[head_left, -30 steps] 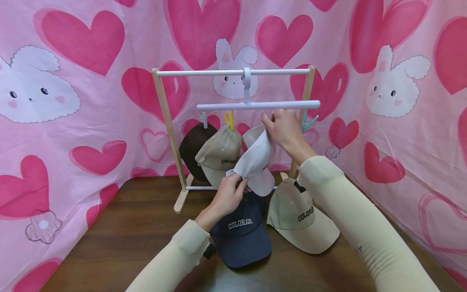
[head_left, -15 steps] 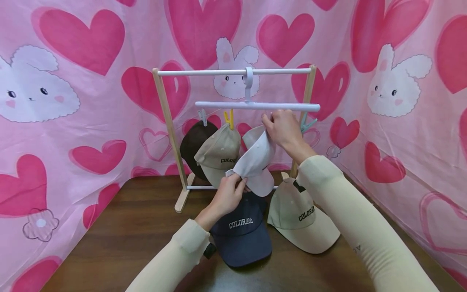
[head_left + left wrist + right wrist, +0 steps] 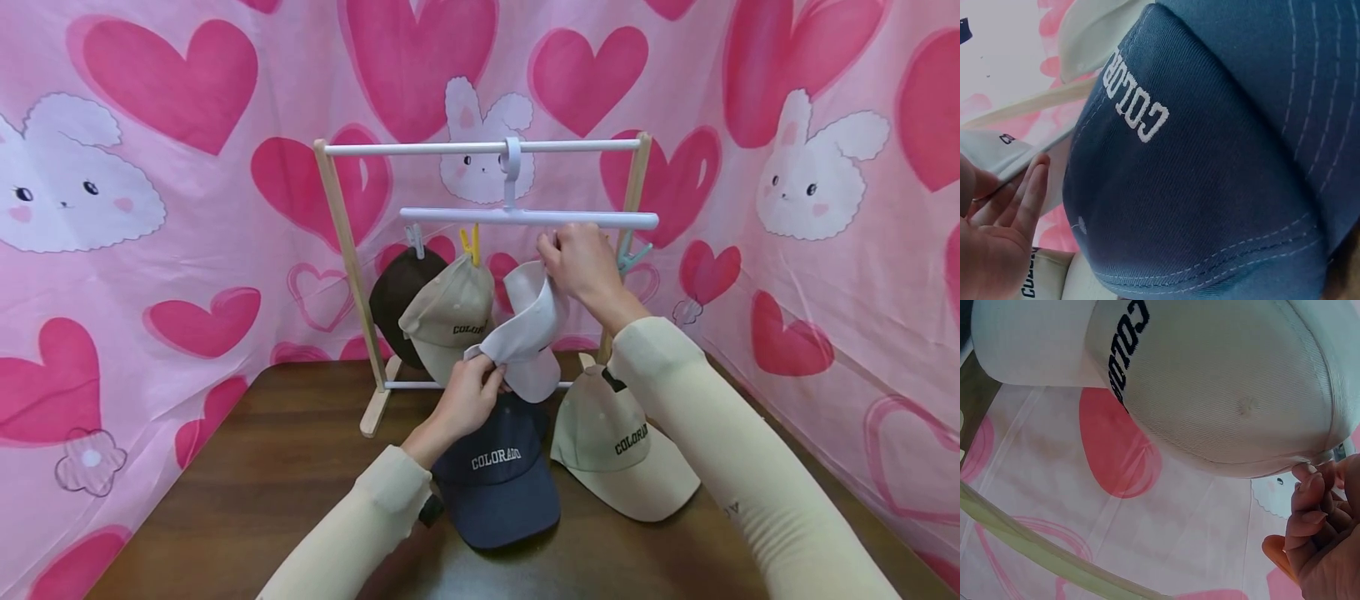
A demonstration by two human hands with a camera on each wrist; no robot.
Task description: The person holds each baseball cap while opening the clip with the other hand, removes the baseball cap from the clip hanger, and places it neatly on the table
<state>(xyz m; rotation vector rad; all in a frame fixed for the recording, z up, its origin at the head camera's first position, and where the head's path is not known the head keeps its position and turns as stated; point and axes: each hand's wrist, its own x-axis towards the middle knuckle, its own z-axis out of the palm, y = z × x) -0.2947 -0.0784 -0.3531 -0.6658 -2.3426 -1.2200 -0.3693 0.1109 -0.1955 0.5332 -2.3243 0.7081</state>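
A white cap [image 3: 534, 329] hangs below the white hanger bar [image 3: 528, 218]. My left hand [image 3: 471, 392] pinches its lower left edge between thumb and fingers. My right hand [image 3: 585, 262] pinches the cap's upper edge just under the bar. In the right wrist view an orange clip-like piece [image 3: 1277, 551] sticks out beside the right fingers; its other end is hidden. Left of the white cap, a beige cap [image 3: 453, 308] hangs from a yellow clothespin [image 3: 471, 246], and a dark brown cap [image 3: 397, 304] from a grey clothespin [image 3: 416, 242].
A navy cap [image 3: 498, 492] lies on the brown table [image 3: 225, 483] beneath my left hand. Another beige cap [image 3: 615, 450] lies to its right, near my right sleeve. The wooden rack [image 3: 348, 267] carries the hanger. A teal clothespin [image 3: 635, 254] hangs at the right end.
The white cap has bent inward at its left side, so more of its curved rim shows. Both hands keep their grip almost in place. The hanger bar has tilted slightly, its left end rising.
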